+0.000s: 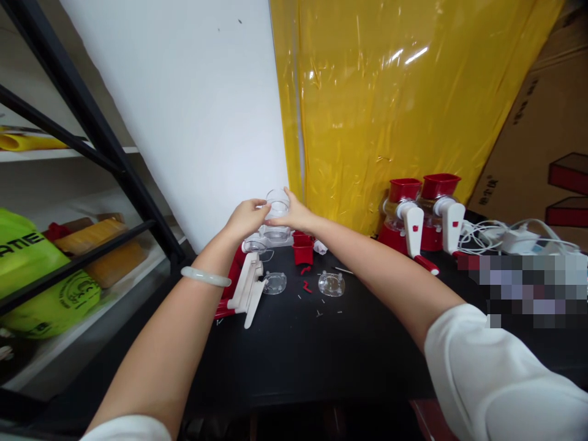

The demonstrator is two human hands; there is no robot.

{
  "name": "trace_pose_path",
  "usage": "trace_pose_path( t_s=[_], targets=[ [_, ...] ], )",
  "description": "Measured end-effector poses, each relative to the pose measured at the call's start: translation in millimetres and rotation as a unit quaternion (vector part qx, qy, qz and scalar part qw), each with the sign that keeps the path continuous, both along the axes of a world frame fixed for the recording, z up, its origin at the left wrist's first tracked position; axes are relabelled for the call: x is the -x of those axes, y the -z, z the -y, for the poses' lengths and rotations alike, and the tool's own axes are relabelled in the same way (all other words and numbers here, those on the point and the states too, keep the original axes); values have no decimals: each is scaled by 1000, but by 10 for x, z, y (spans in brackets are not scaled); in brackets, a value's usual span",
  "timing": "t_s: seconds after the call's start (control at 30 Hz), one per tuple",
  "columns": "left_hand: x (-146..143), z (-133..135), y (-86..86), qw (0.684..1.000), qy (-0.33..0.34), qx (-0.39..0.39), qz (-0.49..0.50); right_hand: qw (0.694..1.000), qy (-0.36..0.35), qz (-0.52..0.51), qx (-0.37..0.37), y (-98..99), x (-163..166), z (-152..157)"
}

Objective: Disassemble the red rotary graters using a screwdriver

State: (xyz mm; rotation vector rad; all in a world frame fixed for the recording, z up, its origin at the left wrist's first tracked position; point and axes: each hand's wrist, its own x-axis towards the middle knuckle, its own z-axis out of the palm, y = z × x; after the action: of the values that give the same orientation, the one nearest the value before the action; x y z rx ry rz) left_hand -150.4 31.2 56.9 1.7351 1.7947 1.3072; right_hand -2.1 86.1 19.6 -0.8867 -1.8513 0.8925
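Both of my hands reach to the back of the table around a clear round plastic housing (278, 197). My left hand (248, 217) pinches its left side with thumb and fingers, while my right hand (296, 211) grips it from the right. Just beneath the hands are more clear plastic parts (275, 234), partly hidden. Red plastic hoppers (303, 251) stand below my right hand. Closer to me lie two clear plastic covers (331, 284), small red clips (307, 286) and several tiny screws (319, 313).
White crank handles (248, 288) lie at left beside red parts. Two assembled red-and-white rotary graters (404, 214) stand at back right, near white cables (493, 233). A black-framed shelf (138, 202) borders the left; a yellow-wrapped panel (390, 110) and a carton (519, 141) stand behind.
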Motion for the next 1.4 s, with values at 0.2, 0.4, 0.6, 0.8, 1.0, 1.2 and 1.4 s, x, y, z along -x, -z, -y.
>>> trace_pose_path(
  t_s=[0.2,0.4,0.6,0.8,1.0,1.2,1.4],
  targets=[
    [86,-152,266,998,22,28,43,999,-22,7,46,248,70,-130],
    [135,-241,527,995,25,60,78,996,-20,24,82,455,135,-182],
    [133,-196,701,996,38,27,82,997,-2,58,51,510,94,-227],
    [111,-111,805,999,43,-29,-12,993,24,107,33,513,86,-297],
    [137,-10,661,990,16,-65,-126,988,54,141,10,526,138,-335],
    [375,-16,468,914,-45,-55,-400,973,81,215,-8,493,188,-284],
    [449,-51,545,898,-17,31,-439,970,85,225,-31,454,173,-232]
  ],
)
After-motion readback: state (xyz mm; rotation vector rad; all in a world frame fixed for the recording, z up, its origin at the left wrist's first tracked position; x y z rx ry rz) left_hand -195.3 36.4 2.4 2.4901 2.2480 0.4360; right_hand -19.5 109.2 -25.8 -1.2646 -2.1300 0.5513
